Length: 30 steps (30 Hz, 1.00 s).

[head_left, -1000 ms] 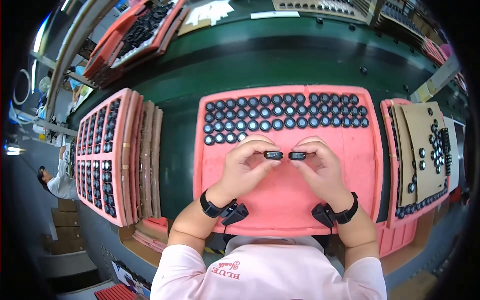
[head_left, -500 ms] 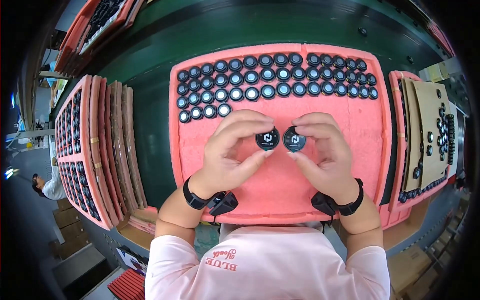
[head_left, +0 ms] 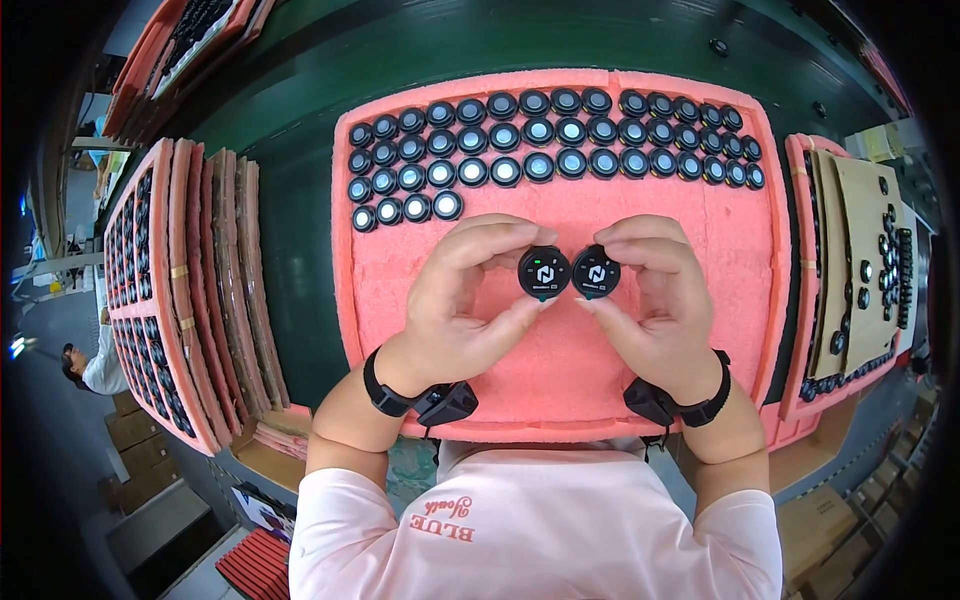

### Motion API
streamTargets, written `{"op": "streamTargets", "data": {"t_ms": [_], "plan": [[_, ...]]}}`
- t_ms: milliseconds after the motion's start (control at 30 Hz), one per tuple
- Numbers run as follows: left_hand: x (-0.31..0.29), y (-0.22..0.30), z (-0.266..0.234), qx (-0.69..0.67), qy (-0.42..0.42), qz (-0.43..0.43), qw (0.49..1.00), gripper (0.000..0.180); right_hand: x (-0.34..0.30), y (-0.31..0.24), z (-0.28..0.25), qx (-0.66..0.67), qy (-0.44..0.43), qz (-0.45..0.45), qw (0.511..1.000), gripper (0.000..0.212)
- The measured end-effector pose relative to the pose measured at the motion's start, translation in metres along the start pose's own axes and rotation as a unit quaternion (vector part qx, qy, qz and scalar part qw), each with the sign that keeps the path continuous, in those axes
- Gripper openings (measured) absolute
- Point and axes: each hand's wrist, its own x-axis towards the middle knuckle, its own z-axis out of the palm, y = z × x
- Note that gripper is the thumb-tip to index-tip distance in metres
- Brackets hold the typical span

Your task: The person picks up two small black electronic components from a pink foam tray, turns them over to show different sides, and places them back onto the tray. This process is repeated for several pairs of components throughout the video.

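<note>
Two black discs sit face-up in your fingers at the centre of the frame, side by side and almost touching. Your left hand (head_left: 460, 305) pinches the left disc (head_left: 544, 273) between thumb and fingertips, closed firmly on its rim; your right hand (head_left: 655, 300) holds the right disc (head_left: 596, 272) the same way. Both hover over the bare middle of the pink foam tray (head_left: 730, 240), below the filled rows.

As for progress, judging from how the tray lies: three full rows of discs (head_left: 540, 135) run across its upper part, and a fourth row at the upper left has only four pieces in it. Most of the foam below is bare, so you look to be early in filling it, with the fourth row barely started and much of the tray left.

At the left of the frame, stacked trays (head_left: 150, 300) stand on edge, the nearest one loaded with discs. At the right edge, another tray (head_left: 800, 300) carries brown cardboard sheets (head_left: 865, 240) and a scatter of small black parts. Another person (head_left: 90, 365) shows at the far left, well apart from your hands.
</note>
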Motion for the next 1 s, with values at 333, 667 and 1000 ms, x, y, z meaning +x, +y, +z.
{"op": "streamTargets", "data": {"t_ms": [333, 667, 1000], "plan": [[0.0, -0.001, -0.001, 0.003, -0.005, -0.002, 1.0, 0.055, 0.001, 0.003, 0.005, 0.026, 0.048, 0.004, 0.998, 0.046], [-0.002, -0.005, -0.003, 0.011, -0.015, 0.013, 1.0, 0.049, -0.003, 0.006, 0.002, 0.021, 0.037, -0.001, 0.999, 0.044], [0.003, 0.004, 0.009, -0.036, 0.057, -0.057, 0.996, 0.028, 0.0, 0.0, 0.005, 0.112, 0.058, 0.051, 0.991, 0.027]]}}
